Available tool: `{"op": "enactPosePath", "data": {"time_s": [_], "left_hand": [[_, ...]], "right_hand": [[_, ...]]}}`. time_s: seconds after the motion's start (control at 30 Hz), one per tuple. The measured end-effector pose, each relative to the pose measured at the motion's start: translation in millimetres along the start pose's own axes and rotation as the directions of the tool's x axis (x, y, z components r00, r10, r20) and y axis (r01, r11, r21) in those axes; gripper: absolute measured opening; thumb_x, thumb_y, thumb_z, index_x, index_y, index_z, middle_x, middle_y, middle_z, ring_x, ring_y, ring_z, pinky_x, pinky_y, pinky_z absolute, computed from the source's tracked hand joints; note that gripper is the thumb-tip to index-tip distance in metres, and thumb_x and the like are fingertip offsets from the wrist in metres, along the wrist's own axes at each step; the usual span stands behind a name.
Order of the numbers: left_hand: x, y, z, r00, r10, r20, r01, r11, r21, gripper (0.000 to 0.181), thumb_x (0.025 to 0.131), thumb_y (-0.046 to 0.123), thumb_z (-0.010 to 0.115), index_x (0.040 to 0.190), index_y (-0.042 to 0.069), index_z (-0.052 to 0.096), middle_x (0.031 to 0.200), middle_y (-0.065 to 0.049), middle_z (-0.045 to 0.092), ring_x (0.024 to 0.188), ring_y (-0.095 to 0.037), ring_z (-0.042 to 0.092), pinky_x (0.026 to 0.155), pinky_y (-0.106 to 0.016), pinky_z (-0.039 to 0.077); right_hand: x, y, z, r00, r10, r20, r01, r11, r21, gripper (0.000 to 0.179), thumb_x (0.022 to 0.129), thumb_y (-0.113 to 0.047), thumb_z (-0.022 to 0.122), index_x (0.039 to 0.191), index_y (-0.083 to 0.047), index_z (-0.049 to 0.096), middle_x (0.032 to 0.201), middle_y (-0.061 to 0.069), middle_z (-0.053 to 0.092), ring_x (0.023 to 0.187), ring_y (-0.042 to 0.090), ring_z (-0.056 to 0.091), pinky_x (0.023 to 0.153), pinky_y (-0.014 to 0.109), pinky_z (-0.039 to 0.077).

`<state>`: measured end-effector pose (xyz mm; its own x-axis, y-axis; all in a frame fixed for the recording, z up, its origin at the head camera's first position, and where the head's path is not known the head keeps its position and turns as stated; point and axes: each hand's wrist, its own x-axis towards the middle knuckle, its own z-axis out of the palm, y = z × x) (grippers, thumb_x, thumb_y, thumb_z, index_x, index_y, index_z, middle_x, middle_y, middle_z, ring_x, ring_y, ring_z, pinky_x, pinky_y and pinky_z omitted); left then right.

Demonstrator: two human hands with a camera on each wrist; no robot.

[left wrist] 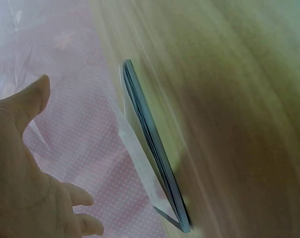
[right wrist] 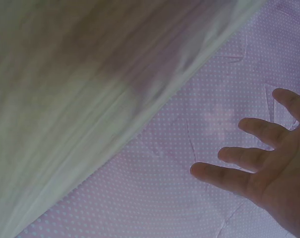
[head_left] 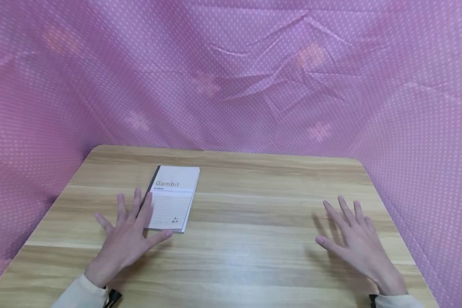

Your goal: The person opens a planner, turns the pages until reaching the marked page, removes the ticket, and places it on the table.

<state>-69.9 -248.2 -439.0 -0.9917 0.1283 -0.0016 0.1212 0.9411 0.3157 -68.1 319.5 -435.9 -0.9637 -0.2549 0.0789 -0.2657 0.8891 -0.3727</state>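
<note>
A white notebook (head_left: 173, 196) with a dark spine and the word Gambit on its cover lies on the left half of the table. My left hand (head_left: 125, 241) is spread palm down just in front of it, its index finger and thumb overlapping the lower left corner in the head view. In the left wrist view the notebook (left wrist: 152, 153) shows edge-on, beyond the left hand (left wrist: 35, 173). Over the right side of the table my right hand (head_left: 356, 246) hovers with fingers spread, holding nothing. The right wrist view shows that hand's (right wrist: 269, 158) fingers apart.
The wood-grain table (head_left: 254, 239) has rounded far corners. Pink dotted cloth (head_left: 231, 77) hangs behind it and along both sides, close to the table's edges. Pale sleeves (head_left: 81, 293) and dark wrist straps (head_left: 113, 297) show at the bottom of the head view.
</note>
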Motion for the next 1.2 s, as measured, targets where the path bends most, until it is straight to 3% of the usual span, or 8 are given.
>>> {"op": "enactPosePath", "data": {"time_s": [0.33,0.43,0.53,0.7,0.83,1.0,1.13,1.2], "left_hand": [[-7.9,-5.2,-6.1,0.999,-0.015,-0.029,0.015,1.000,-0.005,0.112,0.101,0.071,0.063,0.174,0.004,0.012,0.177,-0.024,-0.009,0.154,-0.055,-0.026,0.099,-0.079,-0.032],[-4.9,-6.1,-8.4,1.000,-0.013,-0.027,0.013,1.000,0.001,0.108,0.102,0.071,0.062,0.173,0.003,0.017,0.177,-0.026,-0.003,0.154,-0.057,-0.024,0.100,-0.080,-0.031],[3.0,-6.3,-10.9,1.000,-0.010,-0.015,0.010,1.000,-0.004,0.104,0.103,0.070,0.060,0.172,0.002,0.023,0.176,-0.029,0.006,0.155,-0.060,-0.018,0.101,-0.082,-0.029],[31.2,-4.2,-21.5,1.000,0.005,0.013,-0.005,1.000,-0.015,0.095,0.106,0.063,0.062,0.169,-0.001,0.032,0.173,-0.034,0.017,0.155,-0.066,0.002,0.110,-0.089,-0.006],[75.4,-4.9,-36.2,0.998,0.005,0.056,-0.002,0.998,-0.059,0.087,0.106,0.053,0.067,0.166,-0.004,0.037,0.171,-0.036,0.023,0.154,-0.064,0.018,0.118,-0.081,0.012],[140.5,-15.9,-43.7,0.997,0.031,0.071,-0.022,0.991,-0.132,0.075,0.105,0.037,0.075,0.160,-0.006,0.047,0.163,-0.032,0.043,0.150,-0.055,0.039,0.122,-0.068,0.027],[172.1,-30.0,-36.8,0.990,0.089,0.107,-0.069,0.981,-0.183,0.070,0.102,0.028,0.080,0.156,-0.006,0.051,0.160,-0.028,0.050,0.149,-0.049,0.043,0.122,-0.064,0.030],[180.5,-39.2,-29.1,0.985,0.114,0.132,-0.085,0.975,-0.205,0.072,0.099,0.027,0.083,0.155,-0.005,0.052,0.159,-0.027,0.051,0.148,-0.048,0.044,0.122,-0.064,0.030]], "right_hand": [[19.0,-10.2,-6.2,0.998,-0.055,-0.022,0.055,0.998,0.019,0.094,0.101,-0.052,0.073,0.176,-0.026,0.022,0.180,0.020,0.005,0.160,0.055,-0.010,0.119,0.079,-0.003],[30.2,-20.1,-9.4,0.997,-0.078,-0.021,0.078,0.997,0.014,0.094,0.102,-0.054,0.073,0.176,-0.028,0.022,0.180,0.018,0.006,0.161,0.054,-0.006,0.120,0.079,0.001],[45.9,-36.3,-11.5,0.994,-0.113,-0.009,0.113,0.994,-0.002,0.092,0.102,-0.056,0.071,0.175,-0.028,0.025,0.180,0.018,0.011,0.161,0.055,0.002,0.120,0.079,0.009],[81.9,-74.4,-3.4,0.974,-0.223,0.026,0.223,0.975,-0.007,0.086,0.103,-0.061,0.068,0.172,-0.022,0.036,0.178,0.018,0.023,0.160,0.054,0.014,0.122,0.075,0.016],[118.9,-117.7,18.9,0.928,-0.371,0.021,0.371,0.929,0.014,0.080,0.104,-0.060,0.066,0.166,-0.014,0.047,0.172,0.020,0.037,0.158,0.051,0.028,0.122,0.071,0.025],[156.2,-190.8,67.2,0.839,-0.541,0.063,0.542,0.841,0.008,0.065,0.108,-0.050,0.063,0.157,-0.009,0.058,0.160,0.021,0.054,0.149,0.045,0.047,0.121,0.063,0.034],[169.4,-249.1,111.1,0.743,-0.649,0.164,0.660,0.750,-0.024,0.049,0.110,-0.046,0.063,0.150,-0.018,0.066,0.149,0.012,0.064,0.139,0.035,0.058,0.116,0.053,0.044],[171.8,-270.6,129.2,0.708,-0.676,0.205,0.696,0.717,-0.040,0.041,0.109,-0.044,0.064,0.145,-0.024,0.071,0.140,0.007,0.068,0.130,0.031,0.062,0.107,0.048,0.051]]}}
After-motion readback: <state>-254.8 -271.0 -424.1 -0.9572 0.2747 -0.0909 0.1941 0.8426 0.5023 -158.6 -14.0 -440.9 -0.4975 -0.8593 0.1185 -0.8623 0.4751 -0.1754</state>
